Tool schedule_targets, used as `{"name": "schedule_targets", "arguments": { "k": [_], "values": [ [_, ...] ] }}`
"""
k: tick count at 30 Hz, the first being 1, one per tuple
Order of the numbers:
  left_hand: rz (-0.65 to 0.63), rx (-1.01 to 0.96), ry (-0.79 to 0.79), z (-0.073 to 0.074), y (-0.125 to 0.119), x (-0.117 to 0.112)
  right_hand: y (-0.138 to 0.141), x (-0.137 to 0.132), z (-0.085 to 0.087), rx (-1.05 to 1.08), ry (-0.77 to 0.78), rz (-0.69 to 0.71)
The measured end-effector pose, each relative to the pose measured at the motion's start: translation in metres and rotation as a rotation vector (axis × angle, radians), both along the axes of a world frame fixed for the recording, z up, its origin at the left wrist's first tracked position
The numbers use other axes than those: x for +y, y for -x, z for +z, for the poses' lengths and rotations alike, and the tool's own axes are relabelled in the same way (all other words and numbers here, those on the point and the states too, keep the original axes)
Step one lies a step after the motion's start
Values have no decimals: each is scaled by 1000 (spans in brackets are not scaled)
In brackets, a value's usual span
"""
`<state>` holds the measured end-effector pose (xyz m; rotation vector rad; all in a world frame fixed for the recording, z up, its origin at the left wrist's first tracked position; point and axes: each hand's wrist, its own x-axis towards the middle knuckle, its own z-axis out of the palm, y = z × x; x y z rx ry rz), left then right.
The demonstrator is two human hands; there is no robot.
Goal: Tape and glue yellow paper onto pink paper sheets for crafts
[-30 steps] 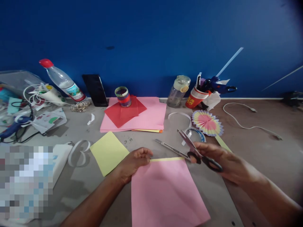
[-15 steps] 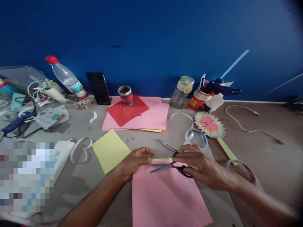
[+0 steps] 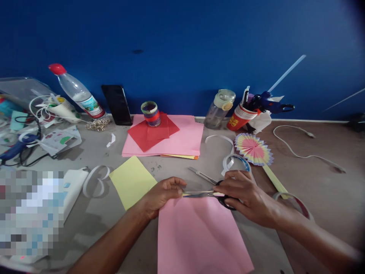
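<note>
A pink paper sheet (image 3: 199, 236) lies on the table in front of me, with a thin yellow strip (image 3: 196, 193) along its far edge. My left hand (image 3: 162, 194) is closed, pinching the left end of that far edge. My right hand (image 3: 242, 192) grips black-handled scissors (image 3: 211, 195), whose closed blades lie along the yellow strip and point left toward my left fingers. A utility knife (image 3: 202, 176) lies just beyond the scissors.
A yellow sheet (image 3: 131, 180) lies left of my hand. Behind are a pink and red paper stack (image 3: 182, 140), a tape-wrapped jar (image 3: 151, 113), a phone (image 3: 116, 104), bottles (image 3: 75, 91), a red cup of tools (image 3: 242, 114), a paper fan (image 3: 253, 149), tape rolls (image 3: 293, 201) and a white cable (image 3: 302, 154).
My right hand brought the scissors from the raised position on the right down to the pink sheet's far edge, and the blades closed along the yellow strip. My left hand stayed pinching.
</note>
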<state>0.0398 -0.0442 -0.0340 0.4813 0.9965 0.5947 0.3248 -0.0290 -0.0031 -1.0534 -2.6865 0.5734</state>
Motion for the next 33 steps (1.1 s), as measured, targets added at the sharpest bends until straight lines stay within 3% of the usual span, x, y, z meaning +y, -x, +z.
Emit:
{"name": "schedule_targets", "arguments": {
  "k": [7,18,33],
  "values": [
    [3,14,6,0,0,0,-1,-1,0,-6,-53,14],
    [0,40,8,1,-2,0,1,0,7,-60,35,33],
    [-41,50,-2,-2,0,1,3,-1,8,-15,-203,50]
  ]
}}
